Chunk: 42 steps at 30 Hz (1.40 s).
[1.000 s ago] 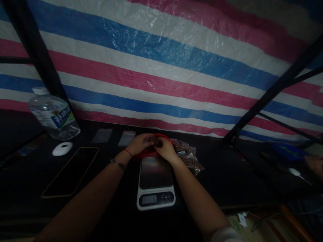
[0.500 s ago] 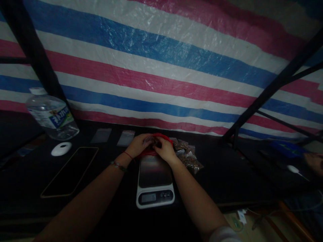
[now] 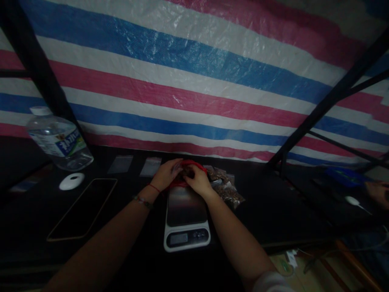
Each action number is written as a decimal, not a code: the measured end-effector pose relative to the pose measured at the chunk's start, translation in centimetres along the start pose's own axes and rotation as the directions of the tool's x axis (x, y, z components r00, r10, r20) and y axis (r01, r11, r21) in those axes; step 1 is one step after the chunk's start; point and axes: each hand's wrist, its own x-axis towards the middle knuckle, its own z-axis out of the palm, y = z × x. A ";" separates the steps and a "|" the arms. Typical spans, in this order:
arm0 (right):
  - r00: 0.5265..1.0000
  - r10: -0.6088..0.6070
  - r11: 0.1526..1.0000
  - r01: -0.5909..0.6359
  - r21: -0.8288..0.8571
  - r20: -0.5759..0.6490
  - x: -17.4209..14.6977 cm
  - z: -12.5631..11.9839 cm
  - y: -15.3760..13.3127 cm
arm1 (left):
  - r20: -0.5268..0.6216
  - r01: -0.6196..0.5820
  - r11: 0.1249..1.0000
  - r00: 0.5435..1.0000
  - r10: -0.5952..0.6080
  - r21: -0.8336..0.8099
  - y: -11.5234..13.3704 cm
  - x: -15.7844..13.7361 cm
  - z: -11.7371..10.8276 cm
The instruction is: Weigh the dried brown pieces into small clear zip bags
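My left hand is at the left side of a red plastic bag, its fingers closed on what looks like a small clear plastic bag. My right hand reaches into the red bag's mouth from the right with fingers bent together. Dark brown bits show between the two hands; what the right fingertips pinch is hidden. Just in front of the red bag lies a white kitchen scale with a metal plate and a small display. Filled clear bags of brown bits lie beside my right wrist.
Two flat clear zip bags lie left of my hands. A phone, a white oval case and a large water bottle stand farther left. Black metal posts frame a striped sheet. Another person's hand shows far right.
My right fingers have shifted slightly within the red bag, and the left hand has turned a little. The view has swung slightly to the right.
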 end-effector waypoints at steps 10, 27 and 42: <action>0.999 -0.017 1.000 0.017 0.012 -0.042 0.3 -0.2 1.1 | -0.004 -0.050 0.995 0.999 0.050 0.082 0.0 -0.3 -0.5; 0.992 -0.128 0.992 0.128 0.009 -0.002 0.1 -1.7 0.5 | 0.415 -0.009 0.955 0.902 -0.120 0.296 1.4 0.0 -1.5; 0.856 -0.241 0.969 0.183 0.168 0.457 -1.4 -5.7 -1.4 | 0.227 -0.036 0.989 0.974 0.003 0.143 -0.4 0.3 -1.4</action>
